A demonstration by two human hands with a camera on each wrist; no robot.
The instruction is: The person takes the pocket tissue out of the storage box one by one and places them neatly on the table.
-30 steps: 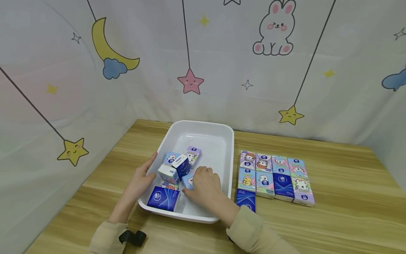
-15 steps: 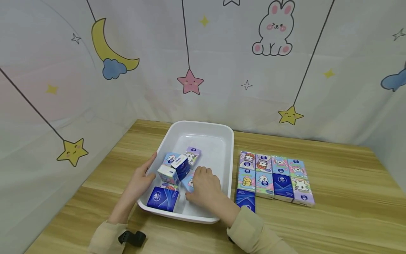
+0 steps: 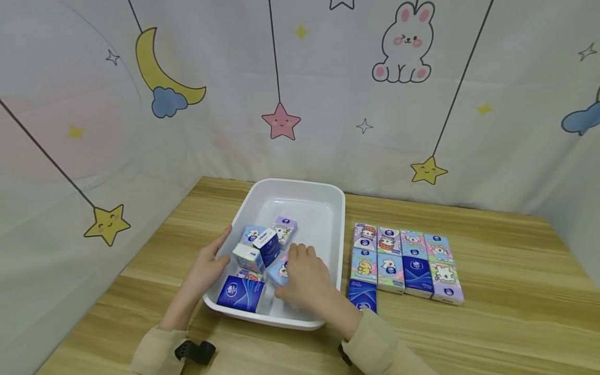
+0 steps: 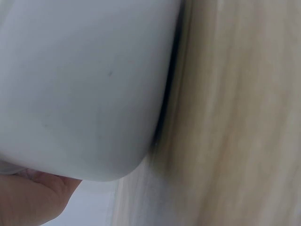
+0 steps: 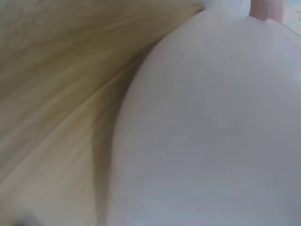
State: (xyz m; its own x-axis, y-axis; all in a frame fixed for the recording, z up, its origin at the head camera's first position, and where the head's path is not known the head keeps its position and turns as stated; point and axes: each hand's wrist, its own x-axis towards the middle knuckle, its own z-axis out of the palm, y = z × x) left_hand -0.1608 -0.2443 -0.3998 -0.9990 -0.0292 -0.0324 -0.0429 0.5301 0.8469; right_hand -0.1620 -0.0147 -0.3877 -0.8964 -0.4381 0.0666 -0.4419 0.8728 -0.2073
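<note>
A white plastic tub [image 3: 309, 183] holds several small tissue packs. My left hand [image 3: 208, 265] grips its left rim, thumb on the inner side and fingers along the outside. Inside the tub, my right hand [image 3: 307, 273] holds a light blue tissue pack [image 3: 277, 272] with a cartoon print, covering its right part. Left of that pack stand a dark blue and white pack [image 3: 267, 246] and a white-ended pack [image 3: 249, 257]. A dark blue pack [image 3: 241, 293] lies at the near left corner. The wrist views show mostly the tub's outer wall [image 4: 84, 84].
Right of the tub, several tissue packs [image 3: 390, 266] lie side by side in rows on the wooden table [image 3: 515, 271]. A dark blue pack [image 3: 363, 296] is close to the tub's right side. A purple pack [image 3: 285, 230] lies farther back inside the tub.
My right thumb has shifted slightly nearer and to the right, and more of the light blue tissue pack shows. My left hand stays on the rim.
</note>
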